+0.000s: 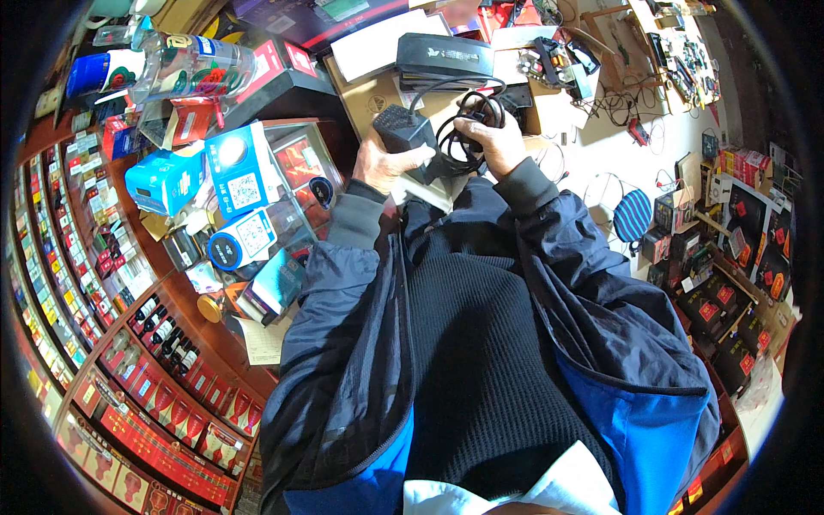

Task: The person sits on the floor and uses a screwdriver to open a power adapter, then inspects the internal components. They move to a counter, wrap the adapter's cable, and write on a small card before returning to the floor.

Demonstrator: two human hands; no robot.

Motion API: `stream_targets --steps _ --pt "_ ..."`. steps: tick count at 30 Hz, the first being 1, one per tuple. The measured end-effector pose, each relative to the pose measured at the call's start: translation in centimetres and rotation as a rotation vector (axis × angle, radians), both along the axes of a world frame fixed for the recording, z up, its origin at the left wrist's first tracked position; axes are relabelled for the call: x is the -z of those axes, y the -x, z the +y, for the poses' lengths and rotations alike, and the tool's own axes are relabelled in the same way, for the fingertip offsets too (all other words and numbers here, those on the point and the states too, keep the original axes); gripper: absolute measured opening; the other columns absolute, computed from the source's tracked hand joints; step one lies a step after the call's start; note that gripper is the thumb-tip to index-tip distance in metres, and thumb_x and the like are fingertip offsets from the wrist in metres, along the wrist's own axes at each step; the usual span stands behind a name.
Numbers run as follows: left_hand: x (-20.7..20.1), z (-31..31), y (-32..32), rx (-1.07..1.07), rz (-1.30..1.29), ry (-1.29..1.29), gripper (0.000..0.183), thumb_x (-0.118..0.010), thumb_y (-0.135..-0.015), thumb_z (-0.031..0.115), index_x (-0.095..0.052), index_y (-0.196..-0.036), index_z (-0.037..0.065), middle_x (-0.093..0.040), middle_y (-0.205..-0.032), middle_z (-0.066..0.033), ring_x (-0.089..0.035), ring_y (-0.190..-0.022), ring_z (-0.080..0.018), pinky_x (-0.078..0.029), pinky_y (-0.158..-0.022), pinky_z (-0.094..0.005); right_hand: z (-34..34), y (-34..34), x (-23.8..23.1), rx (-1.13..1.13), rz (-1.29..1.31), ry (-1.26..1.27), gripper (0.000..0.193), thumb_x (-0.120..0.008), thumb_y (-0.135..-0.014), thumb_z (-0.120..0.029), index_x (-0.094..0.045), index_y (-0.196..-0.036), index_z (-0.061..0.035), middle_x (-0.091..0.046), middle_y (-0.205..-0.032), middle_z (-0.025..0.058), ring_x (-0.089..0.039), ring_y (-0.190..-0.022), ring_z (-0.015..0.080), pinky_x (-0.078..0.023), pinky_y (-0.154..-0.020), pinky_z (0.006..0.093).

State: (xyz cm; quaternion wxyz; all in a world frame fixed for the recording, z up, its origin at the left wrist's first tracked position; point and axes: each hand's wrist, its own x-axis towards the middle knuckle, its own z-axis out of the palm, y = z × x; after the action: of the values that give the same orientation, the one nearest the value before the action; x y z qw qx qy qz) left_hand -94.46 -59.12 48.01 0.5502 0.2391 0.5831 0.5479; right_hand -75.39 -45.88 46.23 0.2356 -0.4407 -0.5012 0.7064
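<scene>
Bottle (202,70), clear, cylindrical, rose-patterned: left of the long black box (445,57). Nearer us than that box, our left hand (384,164), half-closed, grips a black plastic adapter-like block (403,125); our right hand (498,142), closed, grips coiled black cable (453,155).

Over there, the adapter (402,125) is left of the cable (452,142), a box (446,57) beyond both; a jar (202,64) front-left, bottles (163,330) on a shelf (120,326) further back, cartons (705,313) far right.
</scene>
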Motion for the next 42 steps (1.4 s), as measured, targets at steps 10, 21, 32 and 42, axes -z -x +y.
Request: stream_targets --steps 10,21,32,42 --pt "1.3 -0.9 -3.4 -0.150 0.098 -0.012 0.065 -0.093 -0.068 0.006 -0.058 -0.123 0.004 -0.071 -0.111 -0.0053 -0.068 -0.099 -0.0151 -0.055 -0.091 -0.0313 -0.9 1.0 -3.1 -0.123 -0.092 -0.265 0.030 -0.077 -0.092 -0.006 -0.059 -0.115 -0.0041 -0.067 -0.100 0.0027 -0.062 -0.093 0.0100 -0.053 -0.083 0.0275" --pt "1.9 -0.9 -3.6 -0.221 0.211 0.005 0.055 -0.092 -0.068 0.008 -0.061 -0.114 0.003 -0.072 -0.104 -0.0043 -0.069 -0.093 -0.0137 -0.056 -0.088 -0.0297 0.5 -0.6 -6.8 -0.413 -0.237 -0.484 0.041 -0.080 -0.084 -0.020 -0.061 -0.117 -0.0048 -0.059 -0.102 0.0160 -0.060 -0.097 0.0320 -0.049 -0.086 0.0436" --pt "1.0 -2.8 -1.6 -0.047 -0.216 0.024 0.062 -0.081 -0.074 0.013 -0.059 -0.130 0.000 -0.068 -0.115 -0.0084 -0.066 -0.104 -0.0207 -0.052 -0.096 -0.0332 8.2 4.4 -5.0 -0.526 -0.180 -0.704 0.029 -0.072 -0.097 -0.018 -0.060 -0.119 -0.0023 -0.065 -0.093 0.0068 -0.062 -0.079 0.0158 -0.057 -0.073 0.0337" --pt "1.6 -1.4 -1.1 -0.085 -0.047 -0.033 0.056 -0.082 -0.074 0.002 -0.060 -0.126 0.002 -0.069 -0.113 -0.0062 -0.066 -0.102 -0.0188 -0.051 -0.096 -0.0335 2.0 5.0 -5.8 -0.104 -0.117 -0.082 0.026 -0.074 -0.091 -0.016 -0.064 -0.112 -0.0026 -0.073 -0.090 0.0079 -0.069 -0.072 0.0135 -0.056 -0.066 0.0257"
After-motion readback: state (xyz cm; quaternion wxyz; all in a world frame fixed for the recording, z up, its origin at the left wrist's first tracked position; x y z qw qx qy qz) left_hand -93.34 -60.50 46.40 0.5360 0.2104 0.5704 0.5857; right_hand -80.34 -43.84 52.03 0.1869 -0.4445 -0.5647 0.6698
